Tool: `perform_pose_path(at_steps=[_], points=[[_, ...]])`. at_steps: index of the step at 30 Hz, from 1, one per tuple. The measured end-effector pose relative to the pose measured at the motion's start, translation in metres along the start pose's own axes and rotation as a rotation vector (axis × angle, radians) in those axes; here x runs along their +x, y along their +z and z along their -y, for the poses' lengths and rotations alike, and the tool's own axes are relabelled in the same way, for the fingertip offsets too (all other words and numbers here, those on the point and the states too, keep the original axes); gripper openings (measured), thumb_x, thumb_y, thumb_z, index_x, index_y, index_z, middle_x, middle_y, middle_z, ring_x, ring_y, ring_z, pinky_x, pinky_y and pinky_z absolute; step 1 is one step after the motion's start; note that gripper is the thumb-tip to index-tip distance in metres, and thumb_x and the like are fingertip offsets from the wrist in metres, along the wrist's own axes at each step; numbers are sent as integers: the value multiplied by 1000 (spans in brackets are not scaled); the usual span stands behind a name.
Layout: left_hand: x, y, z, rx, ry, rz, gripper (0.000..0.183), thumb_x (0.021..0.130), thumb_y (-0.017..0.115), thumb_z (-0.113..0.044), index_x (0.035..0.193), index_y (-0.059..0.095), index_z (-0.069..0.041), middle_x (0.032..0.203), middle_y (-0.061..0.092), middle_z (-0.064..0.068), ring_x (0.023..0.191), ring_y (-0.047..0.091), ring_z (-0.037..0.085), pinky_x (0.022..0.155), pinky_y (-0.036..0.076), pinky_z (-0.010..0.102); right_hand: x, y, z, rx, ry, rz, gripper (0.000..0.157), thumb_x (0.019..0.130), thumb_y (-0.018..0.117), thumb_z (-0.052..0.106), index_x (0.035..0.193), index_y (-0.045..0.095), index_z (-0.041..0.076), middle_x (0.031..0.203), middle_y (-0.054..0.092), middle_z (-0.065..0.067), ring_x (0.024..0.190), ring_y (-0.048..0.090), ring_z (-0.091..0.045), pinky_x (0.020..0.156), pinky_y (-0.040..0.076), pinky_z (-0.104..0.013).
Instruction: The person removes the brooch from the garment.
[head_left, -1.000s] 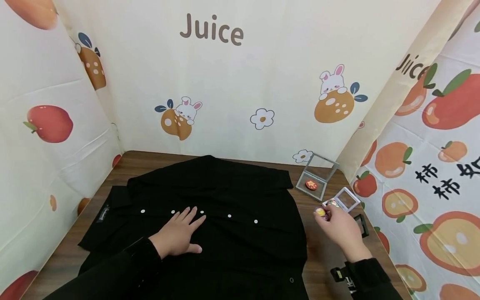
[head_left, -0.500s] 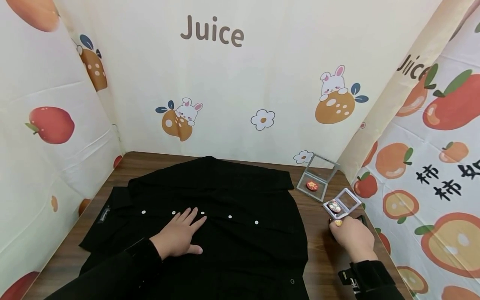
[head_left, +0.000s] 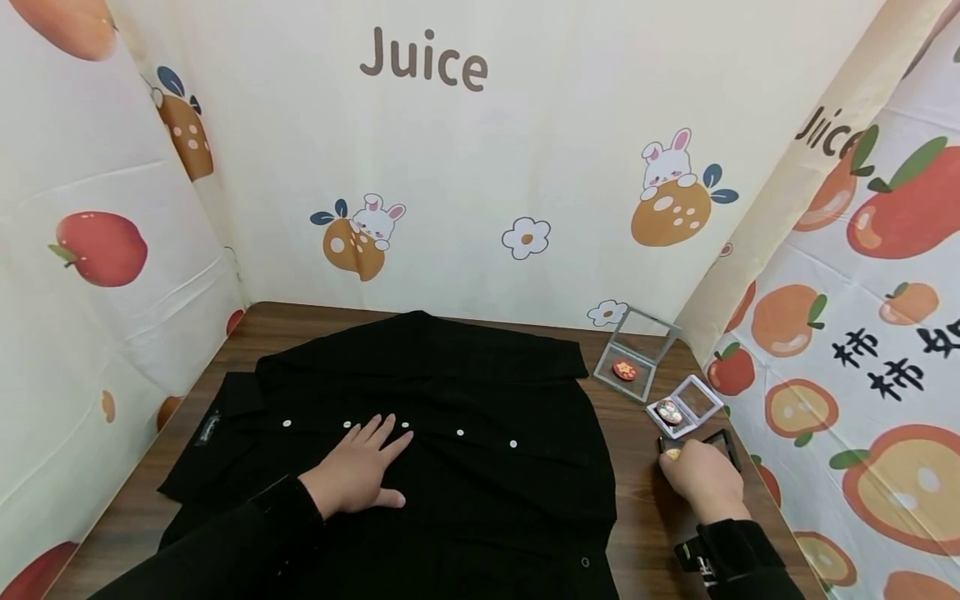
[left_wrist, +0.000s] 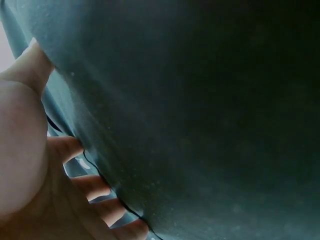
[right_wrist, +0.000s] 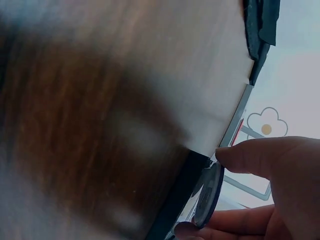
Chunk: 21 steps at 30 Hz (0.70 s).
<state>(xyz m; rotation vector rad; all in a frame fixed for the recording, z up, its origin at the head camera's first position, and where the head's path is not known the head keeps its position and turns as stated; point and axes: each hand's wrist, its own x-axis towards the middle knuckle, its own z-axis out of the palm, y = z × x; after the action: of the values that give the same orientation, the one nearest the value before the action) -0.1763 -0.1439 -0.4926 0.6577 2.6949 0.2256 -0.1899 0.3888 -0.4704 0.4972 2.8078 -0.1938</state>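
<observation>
A black shirt (head_left: 450, 392) with white buttons lies spread on the table. My left hand (head_left: 358, 471) rests on its front with the fingers spread; the left wrist view shows the fingertips (left_wrist: 92, 187) on the cloth. At the right, my right hand (head_left: 703, 477) pinches a small round badge (head_left: 673, 454) with a yellow face. In the right wrist view this badge (right_wrist: 211, 192) stands on edge between thumb and fingers, touching or just above a black-framed case (right_wrist: 175, 197). The hand partly hides that open case in the head view.
Beyond the right hand stands an open white case (head_left: 678, 427) holding a round patterned badge (head_left: 668, 412). Farther back is an open grey case (head_left: 622, 387) with a red badge (head_left: 624, 370). The wooden table (head_left: 637, 500) meets printed curtains (head_left: 465, 167) at the back and sides.
My right hand has carried the badge from beside the white case, right and nearer to me, down to the black case. The left hand stays in place on the shirt.
</observation>
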Motion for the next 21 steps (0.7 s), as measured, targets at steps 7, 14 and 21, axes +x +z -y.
perform_pose_path(at_steps=[7,14,21], points=[[-1,-1,-1,-18,4,6,94,88,71,-64,162,36,-18,168,21,21,153,17,45,119,20,65,3,1,-1,-3,-7,-4,52,99,57,35,110,63,-16,93,64,-27,77,61,-34,61,52,-51],[-1,0,-1,-8,6,1,94,88,70,-65,162,36,-18,168,21,21,153,18,45,119,20,65,4,3,0,1,-20,-34,44,101,59,29,104,64,-14,92,66,-29,77,65,-37,59,53,-52],[-3,-2,-2,-21,15,-7,94,88,72,-63,161,37,-16,167,22,24,153,19,46,118,21,66,4,6,-1,7,-48,-39,41,102,58,27,106,63,-14,95,67,-30,78,66,-39,59,53,-53]])
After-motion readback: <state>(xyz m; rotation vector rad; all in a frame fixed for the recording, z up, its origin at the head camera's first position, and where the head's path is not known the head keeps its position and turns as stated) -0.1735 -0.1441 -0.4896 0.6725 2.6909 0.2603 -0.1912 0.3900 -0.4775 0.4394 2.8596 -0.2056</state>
